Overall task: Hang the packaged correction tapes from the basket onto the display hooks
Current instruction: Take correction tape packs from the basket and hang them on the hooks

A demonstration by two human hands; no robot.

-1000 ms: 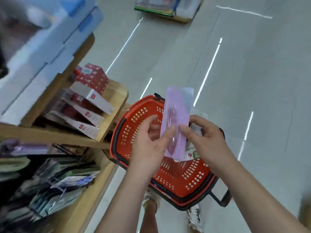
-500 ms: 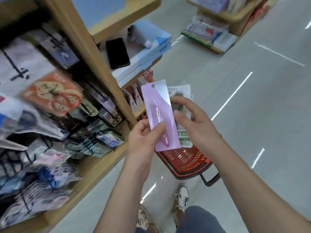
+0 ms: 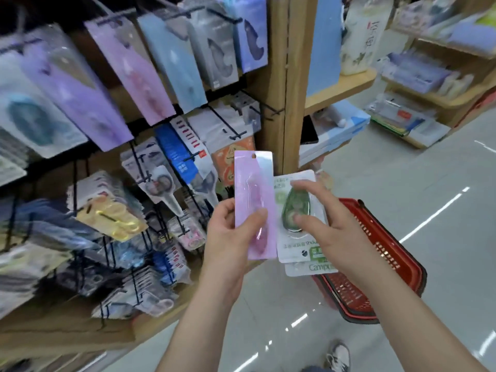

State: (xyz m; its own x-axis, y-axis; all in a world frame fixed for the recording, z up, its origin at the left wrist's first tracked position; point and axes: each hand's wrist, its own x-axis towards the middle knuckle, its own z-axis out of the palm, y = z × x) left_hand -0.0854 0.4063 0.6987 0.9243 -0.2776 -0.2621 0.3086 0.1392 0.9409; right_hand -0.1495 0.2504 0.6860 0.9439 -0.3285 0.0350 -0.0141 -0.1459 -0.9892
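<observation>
The left hand (image 3: 228, 237) is pinching a long, narrow lilac-pink card pack (image 3: 253, 183) with a clear blister and a round hang hole at its top. The thumb is lying across the front and the fingers are curling behind, holding it upright before the black wire display hooks (image 3: 228, 127). Just beside it, the right hand (image 3: 338, 237) is gripping a white-and-green pack (image 3: 292, 248) with a green teardrop-shaped correction tape under its blister. A second white pack (image 3: 308, 268) behind is showing green lettering "Campu"; the other print is too blurred. The red plastic basket (image 3: 389, 253) is lying below the right hand.
</observation>
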